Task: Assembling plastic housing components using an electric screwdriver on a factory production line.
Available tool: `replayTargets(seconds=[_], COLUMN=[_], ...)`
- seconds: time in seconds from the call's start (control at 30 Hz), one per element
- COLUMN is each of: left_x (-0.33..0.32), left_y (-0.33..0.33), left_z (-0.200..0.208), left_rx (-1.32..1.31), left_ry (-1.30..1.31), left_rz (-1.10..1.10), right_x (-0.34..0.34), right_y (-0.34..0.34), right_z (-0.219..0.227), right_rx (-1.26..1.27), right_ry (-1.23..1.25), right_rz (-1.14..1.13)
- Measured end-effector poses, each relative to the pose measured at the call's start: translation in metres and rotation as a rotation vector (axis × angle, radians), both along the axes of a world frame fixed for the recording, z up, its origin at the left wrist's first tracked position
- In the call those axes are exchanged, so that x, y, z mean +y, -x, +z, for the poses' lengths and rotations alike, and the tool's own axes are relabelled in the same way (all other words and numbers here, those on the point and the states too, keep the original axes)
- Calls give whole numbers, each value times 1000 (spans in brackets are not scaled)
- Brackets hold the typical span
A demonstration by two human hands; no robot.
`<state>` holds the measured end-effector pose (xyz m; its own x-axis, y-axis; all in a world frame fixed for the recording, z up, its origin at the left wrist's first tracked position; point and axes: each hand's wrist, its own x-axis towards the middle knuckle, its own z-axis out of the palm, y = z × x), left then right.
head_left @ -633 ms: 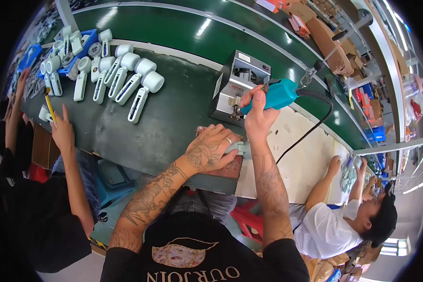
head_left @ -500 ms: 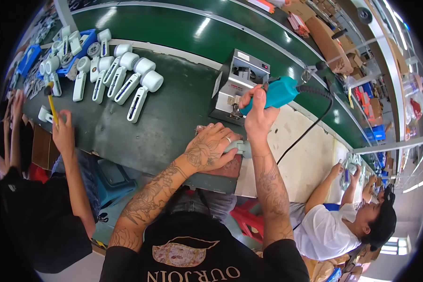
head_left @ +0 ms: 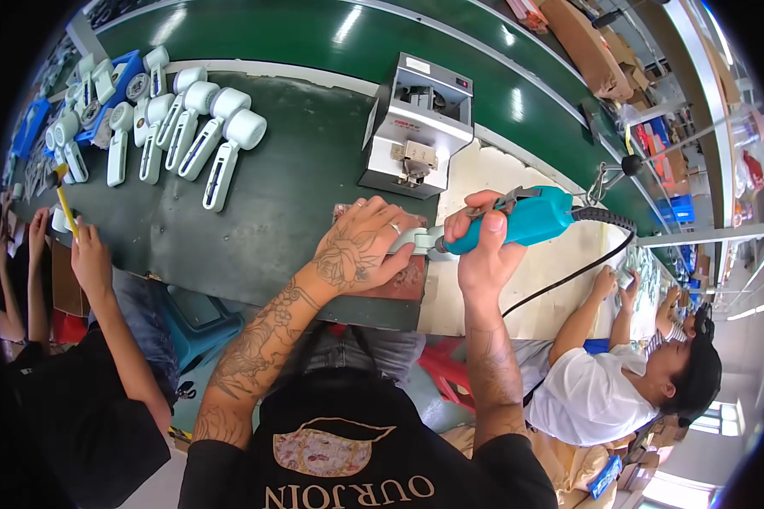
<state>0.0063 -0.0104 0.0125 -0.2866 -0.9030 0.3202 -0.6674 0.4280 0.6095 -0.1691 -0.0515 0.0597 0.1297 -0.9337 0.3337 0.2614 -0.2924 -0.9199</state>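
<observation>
A teal electric screwdriver [head_left: 530,219] is gripped in my right hand [head_left: 486,250], its body lying sideways and its nose pointing left. That nose meets the end of a pale mint plastic part [head_left: 412,243], or comes very close to it. My left hand [head_left: 361,244] presses the part down, fingers wrapped over it, so much of it is hidden. Under the hand lies a reddish-brown pad [head_left: 406,282] at the table's near edge. Just beyond stands a silver screw-feeder machine [head_left: 420,127].
Several pale mint handheld fans [head_left: 222,174] lie in a row at the left, near a blue bin [head_left: 127,72]. A black cable [head_left: 569,280] curves from the screwdriver. A co-worker's hand [head_left: 91,254] at left holds a yellow-handled tool [head_left: 66,204]; another person [head_left: 603,390] works at right.
My right hand has brought the screwdriver from in front of the screw feeder down to the plastic part. My left hand still holds the part on the pad. The whole view has shifted slightly.
</observation>
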Motion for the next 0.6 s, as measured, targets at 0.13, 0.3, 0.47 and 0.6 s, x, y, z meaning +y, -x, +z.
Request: replayTargets(seconds=[0.13, 0.3, 0.47, 0.6], left_x=[2, 2, 1, -3], left_y=[2, 3, 5, 4], left_z=[1, -3, -2, 0], left_rx=[-13, -29, -101, -113], left_ry=[17, 26, 54, 21], left_rz=[20, 17, 0, -31], right_x=[5, 6, 5, 4], right_y=[1, 0, -1, -2], right_z=[2, -7, -19, -25], right_rx=[44, 116, 83, 148], right_ry=[-14, -54, 27, 79], right_rz=[-9, -39, -14, -57])
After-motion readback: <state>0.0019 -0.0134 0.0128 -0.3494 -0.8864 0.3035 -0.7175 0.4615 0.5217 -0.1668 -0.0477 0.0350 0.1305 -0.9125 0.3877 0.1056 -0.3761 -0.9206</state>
